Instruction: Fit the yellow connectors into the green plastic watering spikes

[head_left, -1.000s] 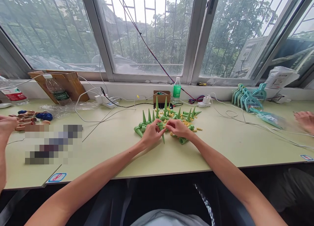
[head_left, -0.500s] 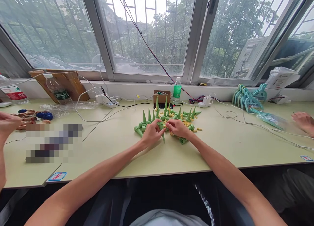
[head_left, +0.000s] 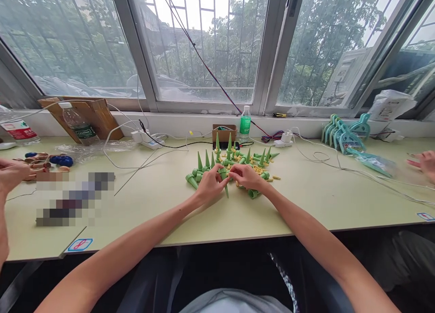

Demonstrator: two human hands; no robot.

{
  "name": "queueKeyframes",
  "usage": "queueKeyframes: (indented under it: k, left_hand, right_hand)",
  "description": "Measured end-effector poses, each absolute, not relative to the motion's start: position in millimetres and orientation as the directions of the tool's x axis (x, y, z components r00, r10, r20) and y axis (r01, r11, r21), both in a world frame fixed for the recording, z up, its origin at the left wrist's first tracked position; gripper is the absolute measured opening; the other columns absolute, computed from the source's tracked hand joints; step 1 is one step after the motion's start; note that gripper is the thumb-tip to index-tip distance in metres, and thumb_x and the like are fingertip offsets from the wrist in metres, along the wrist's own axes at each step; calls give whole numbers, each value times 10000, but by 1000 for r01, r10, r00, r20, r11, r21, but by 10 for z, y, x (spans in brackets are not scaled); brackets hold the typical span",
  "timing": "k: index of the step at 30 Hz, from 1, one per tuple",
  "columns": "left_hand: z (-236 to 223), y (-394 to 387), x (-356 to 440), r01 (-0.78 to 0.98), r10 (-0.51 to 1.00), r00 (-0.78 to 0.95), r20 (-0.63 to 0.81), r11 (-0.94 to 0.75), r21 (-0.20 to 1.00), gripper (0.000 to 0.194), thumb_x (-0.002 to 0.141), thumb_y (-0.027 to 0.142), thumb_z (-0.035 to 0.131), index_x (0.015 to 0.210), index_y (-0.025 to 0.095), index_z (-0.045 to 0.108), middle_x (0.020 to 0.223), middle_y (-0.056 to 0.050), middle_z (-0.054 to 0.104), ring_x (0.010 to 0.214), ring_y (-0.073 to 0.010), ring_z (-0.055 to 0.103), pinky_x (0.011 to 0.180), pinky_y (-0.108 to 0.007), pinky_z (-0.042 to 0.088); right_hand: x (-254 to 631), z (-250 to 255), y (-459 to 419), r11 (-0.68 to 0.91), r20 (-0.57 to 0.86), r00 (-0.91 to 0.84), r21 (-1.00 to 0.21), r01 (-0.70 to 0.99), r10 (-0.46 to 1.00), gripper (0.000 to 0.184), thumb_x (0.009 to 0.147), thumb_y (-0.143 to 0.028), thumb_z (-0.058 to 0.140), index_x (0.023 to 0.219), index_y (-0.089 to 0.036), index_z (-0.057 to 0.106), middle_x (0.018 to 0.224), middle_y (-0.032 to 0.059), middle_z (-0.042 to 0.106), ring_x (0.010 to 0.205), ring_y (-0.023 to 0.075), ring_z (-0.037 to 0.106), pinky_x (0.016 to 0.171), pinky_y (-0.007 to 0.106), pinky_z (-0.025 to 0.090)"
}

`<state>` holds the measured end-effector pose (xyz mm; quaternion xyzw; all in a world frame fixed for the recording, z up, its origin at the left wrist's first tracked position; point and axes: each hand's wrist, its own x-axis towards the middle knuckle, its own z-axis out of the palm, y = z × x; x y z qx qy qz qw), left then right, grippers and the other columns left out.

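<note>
Pinched in my left hand (head_left: pixel 210 184) is a green plastic watering spike (head_left: pixel 226 190), its pointed end down towards me. My right hand (head_left: pixel 247 177) meets it from the right, thumb and finger closed on a small yellow valve piece (head_left: pixel 228 173) at the spike's side. The fingers partly cover both parts. Just beyond my hands lie more green spikes (head_left: pixel 200 161), several standing point up and others on their sides. Loose yellow pieces (head_left: pixel 263 171) are scattered among them. A green part with a round opening (head_left: pixel 253 193) rests below my right wrist.
At the back stand a small cardboard box (head_left: pixel 224 134) and a green-labelled bottle (head_left: pixel 245 122). Cables and a power strip (head_left: pixel 152 141) run along the sill. Teal hangers (head_left: pixel 343 136) are at the right. Other people's hands (head_left: pixel 427 164) show at both sides.
My right fingertips have shifted slightly, and the yellow piece between them shows more. The spike stays in my left hand. At the far right, another person's hand has moved.
</note>
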<state>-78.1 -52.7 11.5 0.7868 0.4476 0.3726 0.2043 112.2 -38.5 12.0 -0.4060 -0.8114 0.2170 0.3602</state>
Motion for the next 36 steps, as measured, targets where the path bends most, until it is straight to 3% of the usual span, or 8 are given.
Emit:
queueKeyframes:
  k: [14, 22, 29, 36]
  left_hand:
    - [134, -535, -774, 554, 859, 318, 402, -512, 657, 387, 808, 424, 621, 1103, 184, 551, 570, 47, 593, 513, -128, 517, 555, -240, 378]
    - [124, -528, -778, 554, 857, 322, 401, -515, 655, 391, 810, 422, 616, 1109, 179, 549, 560, 52, 583, 502, -122, 499, 546, -236, 374]
    - [127, -517, -776, 554, 856, 314, 412, -517, 652, 375, 820, 403, 604, 1114, 181, 538, 552, 61, 574, 501, -120, 504, 548, -233, 373]
    - [129, -523, -781, 552, 861, 321, 394, -509, 660, 377, 821, 398, 603, 1118, 177, 535, 556, 58, 581, 502, -119, 499, 556, -234, 380]
  right_hand:
    - [1119, 141, -404, 551, 388, -397, -660, 510, 832, 235, 888, -370, 546, 773, -167, 581, 591, -15, 571, 529, 104, 470, 548, 229, 350]
    - [1125, 119, -384, 570, 397, -415, -643, 511, 819, 366, 927, -405, 472, 664, -164, 548, 561, -10, 551, 517, 99, 442, 537, 232, 334]
    - [1129, 139, -394, 555, 401, -391, -677, 483, 829, 280, 867, -429, 573, 776, -164, 570, 582, -22, 543, 525, 99, 451, 529, 226, 343]
    - [1124, 149, -405, 544, 385, -389, -669, 507, 837, 239, 886, -366, 533, 755, -166, 554, 566, -23, 543, 513, 98, 447, 530, 226, 333]
